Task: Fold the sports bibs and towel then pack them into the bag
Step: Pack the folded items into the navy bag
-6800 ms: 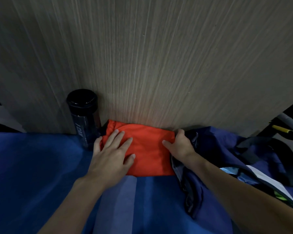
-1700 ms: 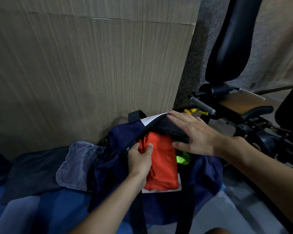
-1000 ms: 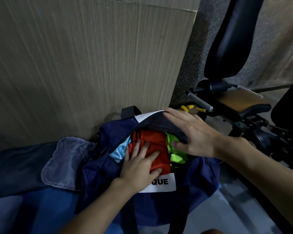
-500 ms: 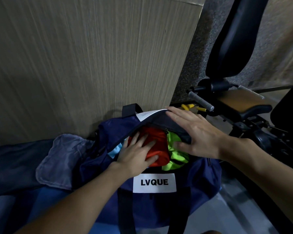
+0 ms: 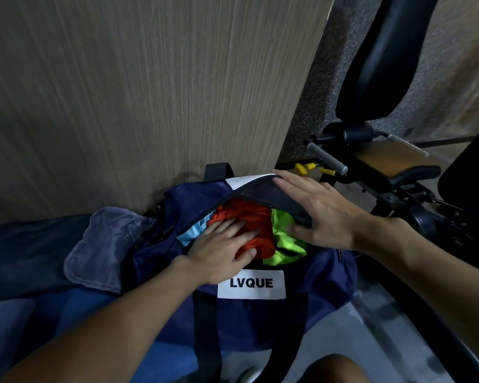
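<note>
A navy duffel bag (image 5: 324,275) with a white LVQUE label stands open against a wooden panel. Inside it lie a folded orange bib (image 5: 256,219), a neon green bib (image 5: 284,239) to its right and a light blue one (image 5: 195,230) to its left. My left hand (image 5: 221,250) lies flat on the orange bib, fingers spread, pressing it into the bag. My right hand (image 5: 318,214) holds the bag's upper flap back, thumb under the edge. A grey-blue towel (image 5: 100,250) lies folded to the left of the bag.
A wooden panel (image 5: 150,92) rises right behind the bag. Black exercise equipment (image 5: 385,161) with a padded seat and handles stands at the right. Blue matting (image 5: 25,327) covers the floor at the left; grey floor lies at the lower right.
The orange bib went from the floor into the bag. Over the last second my left hand pushed it deeper and flattened on it; my right hand kept the flap open.
</note>
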Demonstrator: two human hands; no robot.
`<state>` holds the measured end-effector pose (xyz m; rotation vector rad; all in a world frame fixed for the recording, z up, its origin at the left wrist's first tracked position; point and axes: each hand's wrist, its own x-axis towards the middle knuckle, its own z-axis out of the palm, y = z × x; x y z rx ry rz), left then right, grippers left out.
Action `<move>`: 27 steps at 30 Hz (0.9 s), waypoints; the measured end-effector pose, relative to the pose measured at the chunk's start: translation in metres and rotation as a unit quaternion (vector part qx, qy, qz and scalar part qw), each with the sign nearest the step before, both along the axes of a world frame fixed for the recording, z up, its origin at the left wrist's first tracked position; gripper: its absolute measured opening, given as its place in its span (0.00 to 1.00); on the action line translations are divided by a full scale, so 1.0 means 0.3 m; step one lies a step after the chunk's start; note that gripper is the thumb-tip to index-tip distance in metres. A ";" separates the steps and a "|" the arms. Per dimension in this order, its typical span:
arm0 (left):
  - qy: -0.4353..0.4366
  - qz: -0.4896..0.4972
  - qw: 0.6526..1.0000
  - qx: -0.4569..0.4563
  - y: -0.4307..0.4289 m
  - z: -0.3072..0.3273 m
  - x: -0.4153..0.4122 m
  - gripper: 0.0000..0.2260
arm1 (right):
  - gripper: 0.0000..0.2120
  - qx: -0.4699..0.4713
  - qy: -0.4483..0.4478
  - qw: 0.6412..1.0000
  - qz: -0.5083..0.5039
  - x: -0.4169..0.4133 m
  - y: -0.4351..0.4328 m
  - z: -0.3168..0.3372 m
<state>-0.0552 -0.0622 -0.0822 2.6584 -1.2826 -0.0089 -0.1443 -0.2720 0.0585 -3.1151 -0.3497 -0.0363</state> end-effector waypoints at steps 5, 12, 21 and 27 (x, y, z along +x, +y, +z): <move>0.016 -0.010 1.000 -0.014 0.035 0.064 -0.060 0.28 | 0.44 0.002 0.003 1.000 -0.005 -0.012 0.010 0.000; 0.041 -0.035 0.994 -0.092 0.140 0.191 -0.196 0.26 | 0.41 0.024 0.020 0.999 -0.023 -0.058 0.076 0.000; 0.014 0.044 0.964 -0.263 0.420 0.281 -0.264 0.20 | 0.26 0.058 0.009 0.998 -0.014 -0.056 0.197 -0.031; 0.048 0.173 0.939 -0.292 0.650 0.236 -0.185 0.13 | 0.30 0.157 0.037 0.986 0.033 0.023 0.398 -0.088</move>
